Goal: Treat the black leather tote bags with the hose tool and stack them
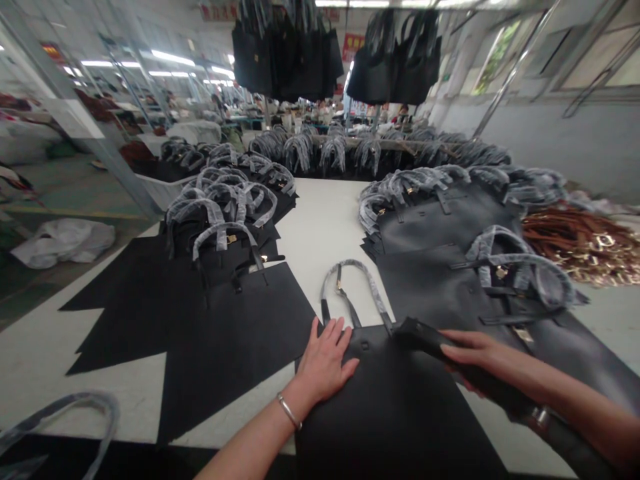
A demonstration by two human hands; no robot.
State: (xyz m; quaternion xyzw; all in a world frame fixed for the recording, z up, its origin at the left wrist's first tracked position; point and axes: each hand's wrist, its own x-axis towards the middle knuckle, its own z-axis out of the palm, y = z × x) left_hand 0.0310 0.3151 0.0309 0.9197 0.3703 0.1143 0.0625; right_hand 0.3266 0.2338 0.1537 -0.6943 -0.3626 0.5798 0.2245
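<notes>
A flat black bag panel lies on the table below me, its plastic-wrapped handle pointing away. A short strap with a gold-coloured clasp hangs inside the handle loop. My left hand rests flat on the panel's upper left, fingers spread, a bracelet on the wrist. In my right hand is a black long-handled tool with a metal ring lower on its shaft. The tool's head is at the panel's top right, beside the handle's base; the exact kind is unclear. Its tail runs under my forearm.
Stacked black bag panels with wrapped handles lie at left; more panels lie at right. Brown straps with gold-coloured hardware are heaped at far right. Finished-looking black bags hang overhead. A metal post stands at left.
</notes>
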